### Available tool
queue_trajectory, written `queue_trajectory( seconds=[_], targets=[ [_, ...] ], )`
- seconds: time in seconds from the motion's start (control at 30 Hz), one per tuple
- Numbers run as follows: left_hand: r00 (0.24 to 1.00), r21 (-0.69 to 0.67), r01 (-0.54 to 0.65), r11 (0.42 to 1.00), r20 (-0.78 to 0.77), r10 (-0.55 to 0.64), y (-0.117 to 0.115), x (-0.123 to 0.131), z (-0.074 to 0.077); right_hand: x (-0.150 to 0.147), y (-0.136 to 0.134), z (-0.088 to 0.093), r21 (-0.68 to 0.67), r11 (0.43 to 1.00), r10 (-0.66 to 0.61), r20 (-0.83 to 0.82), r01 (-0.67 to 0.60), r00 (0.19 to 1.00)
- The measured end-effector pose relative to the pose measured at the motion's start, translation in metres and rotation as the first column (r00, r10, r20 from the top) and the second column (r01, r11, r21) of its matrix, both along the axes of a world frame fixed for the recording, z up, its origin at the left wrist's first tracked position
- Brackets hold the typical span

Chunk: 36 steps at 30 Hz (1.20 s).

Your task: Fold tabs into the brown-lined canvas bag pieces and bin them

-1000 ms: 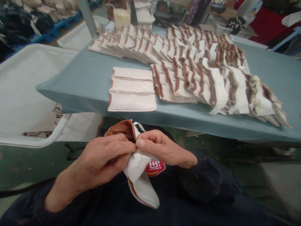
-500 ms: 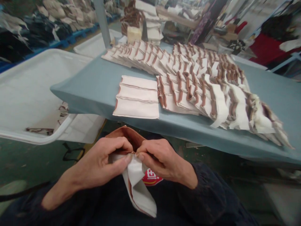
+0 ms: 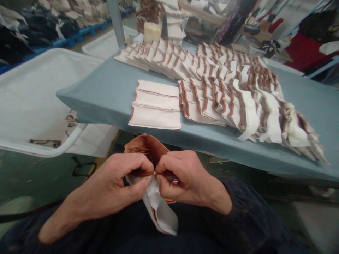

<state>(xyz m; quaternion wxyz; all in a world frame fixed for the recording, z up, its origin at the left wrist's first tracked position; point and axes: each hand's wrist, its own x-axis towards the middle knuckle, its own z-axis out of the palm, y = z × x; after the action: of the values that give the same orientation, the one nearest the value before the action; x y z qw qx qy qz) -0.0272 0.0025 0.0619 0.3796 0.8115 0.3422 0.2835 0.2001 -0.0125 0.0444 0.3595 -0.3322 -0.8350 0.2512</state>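
Observation:
Close to my body, a brown and white fabric piece point(image 3: 164, 216) is pinched between the fingertips of both hands. My left hand point(image 3: 120, 187) is closed on it from the left, thumb against forefinger. My right hand point(image 3: 185, 176) grips the same spot from the right, and the two thumbs nearly meet. The brown side curls up behind the fingers, while the white end hangs down below them. What lies exactly between the fingertips is hidden. Beyond my hands, a flat white fabric panel point(image 3: 156, 105) with two cross seams lies near the table's front edge.
The blue-covered table point(image 3: 97, 91) bears overlapping rows of brown-edged white panels point(image 3: 219, 102), some with white strips on them. A large white bin point(image 3: 57, 53) stands at the left, with scraps inside. A grey post point(image 3: 116, 23) rises behind the table's left part.
Both hands have moved slightly, and their fingertips have drawn closer together on the fabric piece. More of its brown side shows behind the fingers. The view has tilted slightly.

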Motion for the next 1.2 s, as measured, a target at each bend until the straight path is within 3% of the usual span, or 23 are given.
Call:
queue_trajectory(
  seconds=[0.1,0.27,0.47,0.8,1.0,1.2],
  targets=[
    [1.000,-0.026,-0.024,0.999,0.009,0.025,0.000,0.001,0.002,0.000,-0.003,-0.004,0.123,0.991,-0.051,0.040,0.046,0.998],
    [0.999,-0.141,0.049,0.989,0.020,-0.046,0.007,-0.001,0.001,0.006,-0.003,-0.013,0.189,0.982,-0.027,0.099,0.008,0.995],
    [0.994,-0.229,0.041,0.973,-0.088,-0.062,0.011,-0.002,-0.004,0.004,-0.001,-0.014,0.277,0.961,-0.048,0.163,0.001,0.985],
    [0.995,-0.249,0.062,0.967,-0.060,-0.079,0.010,-0.004,-0.004,0.009,-0.004,-0.015,0.124,0.992,0.015,0.069,-0.024,0.998],
    [0.995,-0.168,-0.016,0.986,-0.102,-0.001,0.004,0.005,-0.008,0.012,-0.005,-0.016,0.003,0.999,0.051,0.038,-0.052,0.998],
    [0.996,-0.172,-0.071,0.983,-0.056,0.062,-0.001,0.013,-0.013,0.014,-0.004,-0.013,-0.151,0.988,-0.002,-0.031,-0.002,1.000]
  ],
)
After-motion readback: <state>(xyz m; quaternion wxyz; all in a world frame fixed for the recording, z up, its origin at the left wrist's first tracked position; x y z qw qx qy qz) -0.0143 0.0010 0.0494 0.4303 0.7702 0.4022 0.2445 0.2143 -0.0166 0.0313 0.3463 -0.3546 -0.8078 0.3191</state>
